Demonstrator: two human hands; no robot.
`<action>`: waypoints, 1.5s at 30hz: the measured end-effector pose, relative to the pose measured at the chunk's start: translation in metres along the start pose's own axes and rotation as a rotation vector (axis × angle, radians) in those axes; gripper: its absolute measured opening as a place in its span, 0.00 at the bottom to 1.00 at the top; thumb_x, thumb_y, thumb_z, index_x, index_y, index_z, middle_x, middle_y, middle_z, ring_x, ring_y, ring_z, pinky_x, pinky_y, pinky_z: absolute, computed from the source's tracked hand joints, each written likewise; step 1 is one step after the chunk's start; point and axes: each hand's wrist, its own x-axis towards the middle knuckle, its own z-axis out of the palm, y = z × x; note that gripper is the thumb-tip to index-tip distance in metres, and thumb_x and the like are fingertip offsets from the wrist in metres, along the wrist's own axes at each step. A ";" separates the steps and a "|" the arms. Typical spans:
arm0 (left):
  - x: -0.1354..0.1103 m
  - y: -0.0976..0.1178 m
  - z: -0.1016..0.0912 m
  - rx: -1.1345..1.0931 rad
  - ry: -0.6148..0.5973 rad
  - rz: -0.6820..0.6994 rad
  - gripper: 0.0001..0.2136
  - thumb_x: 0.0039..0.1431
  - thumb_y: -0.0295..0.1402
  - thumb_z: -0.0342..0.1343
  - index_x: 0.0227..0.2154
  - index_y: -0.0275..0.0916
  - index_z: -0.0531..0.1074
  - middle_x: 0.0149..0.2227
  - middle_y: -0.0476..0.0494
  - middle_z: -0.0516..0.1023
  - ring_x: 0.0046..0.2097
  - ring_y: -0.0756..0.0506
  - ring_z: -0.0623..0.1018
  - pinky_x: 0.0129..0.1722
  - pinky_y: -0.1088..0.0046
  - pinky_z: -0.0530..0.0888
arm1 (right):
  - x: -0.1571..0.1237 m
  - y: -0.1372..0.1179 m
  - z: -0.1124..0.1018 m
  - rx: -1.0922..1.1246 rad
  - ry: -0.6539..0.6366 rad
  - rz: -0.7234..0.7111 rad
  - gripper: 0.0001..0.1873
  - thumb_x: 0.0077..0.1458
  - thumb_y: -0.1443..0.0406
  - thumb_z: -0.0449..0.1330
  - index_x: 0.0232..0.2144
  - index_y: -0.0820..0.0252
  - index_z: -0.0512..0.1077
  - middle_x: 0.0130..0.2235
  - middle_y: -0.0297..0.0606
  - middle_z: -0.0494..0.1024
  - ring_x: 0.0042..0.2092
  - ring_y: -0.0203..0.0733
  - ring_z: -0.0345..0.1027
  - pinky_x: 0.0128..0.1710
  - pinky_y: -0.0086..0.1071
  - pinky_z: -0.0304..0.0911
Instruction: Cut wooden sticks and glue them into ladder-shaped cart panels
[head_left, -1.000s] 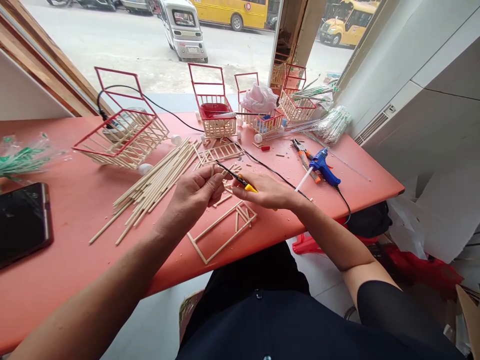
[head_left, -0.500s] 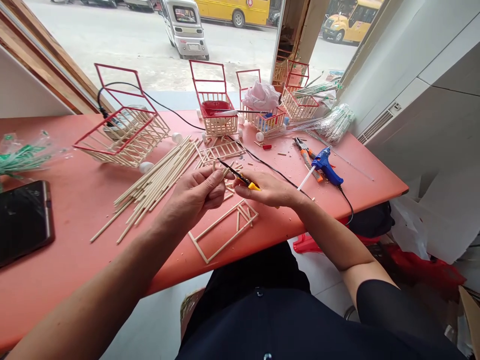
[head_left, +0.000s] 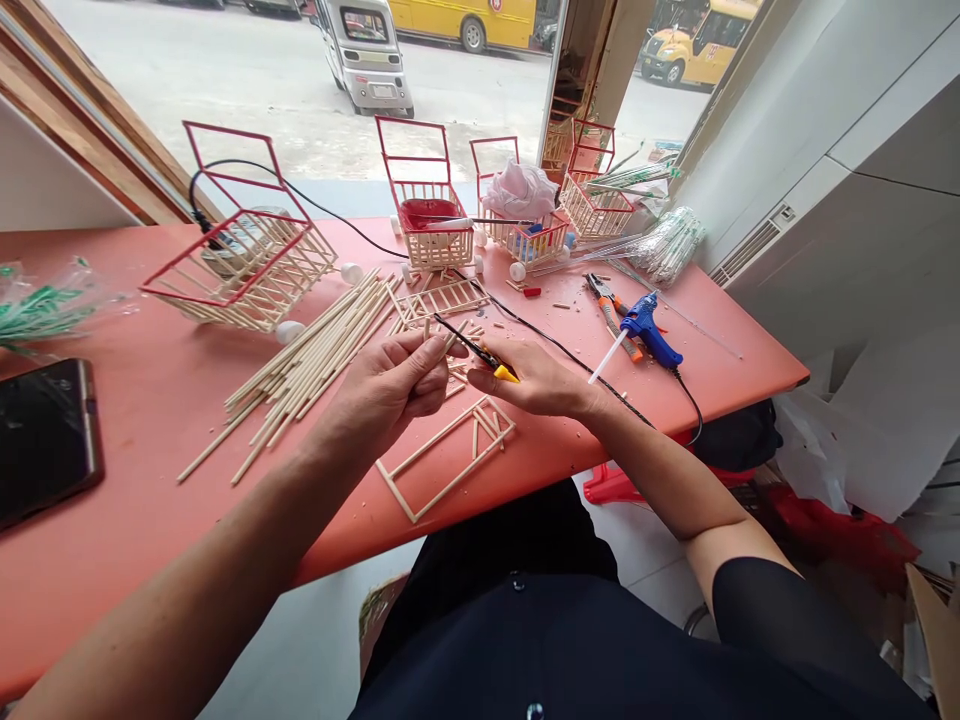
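Between thumb and fingers, my left hand point(head_left: 409, 375) pinches a short wooden stick point(head_left: 451, 341), most of it hidden by the fingers. My right hand point(head_left: 529, 378) is wrapped round pliers point(head_left: 484, 354) with black jaws and a yellow grip; the jaws reach over to the left fingertips, beside the stick. Whether they touch it I cannot tell. Just below both hands lies a rectangular stick frame point(head_left: 442, 490) with a few short pieces inside it. A ladder-like stick panel point(head_left: 442, 302) lies beyond the hands, and a pile of long wooden sticks point(head_left: 307, 375) is to their left.
Small stick carts point(head_left: 240, 270) with red rims stand along the back of the orange table point(head_left: 150, 430). At right lie a blue glue gun point(head_left: 651, 332) and orange-handled pliers point(head_left: 611, 310), with a black cable point(head_left: 540, 335) crossing the middle. A phone point(head_left: 45, 440) lies at left.
The view has shifted very slightly. Both hands, the stick and the pliers keep almost the same position.
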 end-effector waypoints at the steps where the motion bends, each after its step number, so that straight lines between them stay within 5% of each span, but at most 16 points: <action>1: 0.000 -0.001 0.000 0.003 0.001 0.006 0.23 0.54 0.49 0.79 0.28 0.35 0.77 0.18 0.60 0.54 0.20 0.57 0.52 0.19 0.79 0.50 | 0.000 0.000 0.001 -0.006 0.007 0.002 0.27 0.70 0.39 0.55 0.36 0.56 0.64 0.35 0.35 0.71 0.37 0.42 0.59 0.41 0.36 0.55; 12: 0.005 -0.012 -0.008 0.108 0.053 0.068 0.22 0.57 0.51 0.76 0.29 0.36 0.78 0.18 0.58 0.56 0.20 0.55 0.55 0.19 0.77 0.54 | -0.001 0.006 0.014 -0.051 0.129 0.016 0.30 0.68 0.37 0.56 0.32 0.55 0.61 0.32 0.34 0.68 0.35 0.41 0.56 0.40 0.37 0.52; 23: 0.007 -0.022 -0.017 0.143 0.154 0.103 0.29 0.53 0.55 0.78 0.23 0.41 0.66 0.19 0.59 0.55 0.20 0.55 0.55 0.19 0.78 0.53 | 0.008 0.001 0.012 -0.159 0.075 0.117 0.12 0.69 0.60 0.63 0.35 0.59 0.69 0.35 0.37 0.75 0.37 0.40 0.62 0.40 0.34 0.53; 34: -0.004 -0.023 -0.010 0.180 0.184 0.054 0.27 0.62 0.55 0.72 0.26 0.41 0.66 0.20 0.59 0.56 0.21 0.55 0.55 0.20 0.77 0.54 | 0.002 -0.010 0.003 -0.209 0.065 0.156 0.03 0.70 0.68 0.60 0.43 0.61 0.74 0.44 0.47 0.83 0.42 0.45 0.71 0.42 0.36 0.57; 45: -0.016 -0.026 -0.022 0.421 0.103 0.034 0.22 0.77 0.51 0.58 0.30 0.40 0.70 0.22 0.55 0.63 0.23 0.53 0.62 0.24 0.74 0.60 | -0.011 0.001 0.022 -0.289 0.095 0.193 0.05 0.59 0.65 0.60 0.38 0.59 0.71 0.35 0.43 0.80 0.32 0.43 0.64 0.34 0.36 0.51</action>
